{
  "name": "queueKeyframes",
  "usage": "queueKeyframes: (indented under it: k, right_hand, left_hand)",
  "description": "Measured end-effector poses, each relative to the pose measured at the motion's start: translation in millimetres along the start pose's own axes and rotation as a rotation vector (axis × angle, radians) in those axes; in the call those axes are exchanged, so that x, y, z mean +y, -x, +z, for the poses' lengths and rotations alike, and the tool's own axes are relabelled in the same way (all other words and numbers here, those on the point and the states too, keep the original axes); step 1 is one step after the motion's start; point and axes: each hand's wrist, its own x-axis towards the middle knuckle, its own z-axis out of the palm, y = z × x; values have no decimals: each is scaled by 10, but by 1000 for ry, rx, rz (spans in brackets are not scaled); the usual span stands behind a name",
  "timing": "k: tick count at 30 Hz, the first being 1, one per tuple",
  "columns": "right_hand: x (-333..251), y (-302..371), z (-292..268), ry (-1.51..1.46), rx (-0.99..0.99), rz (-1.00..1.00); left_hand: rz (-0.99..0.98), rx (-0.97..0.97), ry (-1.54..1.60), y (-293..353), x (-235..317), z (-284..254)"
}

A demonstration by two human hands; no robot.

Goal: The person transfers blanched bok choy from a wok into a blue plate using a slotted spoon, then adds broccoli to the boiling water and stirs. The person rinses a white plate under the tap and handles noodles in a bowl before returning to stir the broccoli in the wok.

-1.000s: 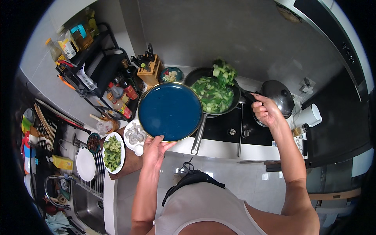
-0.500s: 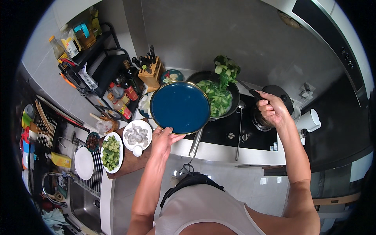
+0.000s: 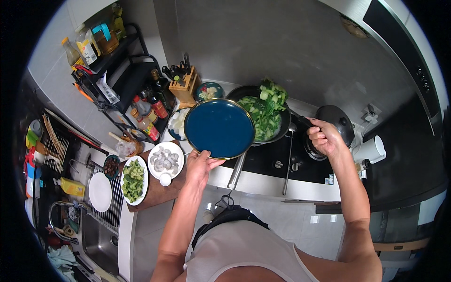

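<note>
My left hand (image 3: pixel 202 167) grips the near rim of a round blue plate (image 3: pixel 219 128) with a gold edge; the plate is bare and held level beside the wok. My right hand (image 3: pixel 325 137) is closed round the black handle of a cooking utensil (image 3: pixel 301 120). Its head is hidden among chopped leafy greens (image 3: pixel 261 117) in the dark wok (image 3: pixel 233 92). A clump of greens (image 3: pixel 274 95) stands piled up over the wok's right side. The wok sits on the black stove, and a metal handle (image 3: pixel 237 170) points toward me below the plate.
A long-handled metal spoon (image 3: pixel 288 164) lies across the stove, beside a lidded dark pot (image 3: pixel 334 123). To the left are a plate of shrimp (image 3: pixel 175 149), a dish of chopped greens (image 3: pixel 136 199), a knife block (image 3: pixel 183 89) and a bottle rack (image 3: pixel 127 84).
The raised clump of greens has come down toward the wok. My left hand still holds the blue plate close beside it, and my right hand keeps its grip on the handle.
</note>
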Motion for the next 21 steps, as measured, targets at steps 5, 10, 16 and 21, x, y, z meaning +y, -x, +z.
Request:
queueKeyframes:
  k: [5,10,16,21]
  right_hand:
    - [-31,20,51,53,4,-48]
    - [55,-195,-76,-21,97,35]
    - [-91,123,158,89,32,-49]
    - [-291,577,525,225,-34,-170]
  left_hand:
    - [13,0,-1,-76,-31,-66]
    - [-6,5,-11,-124,-71,-59]
    - [-48,-30,-11,-217,-128,-14]
    - [-65,-70,-27,-376,-193,113]
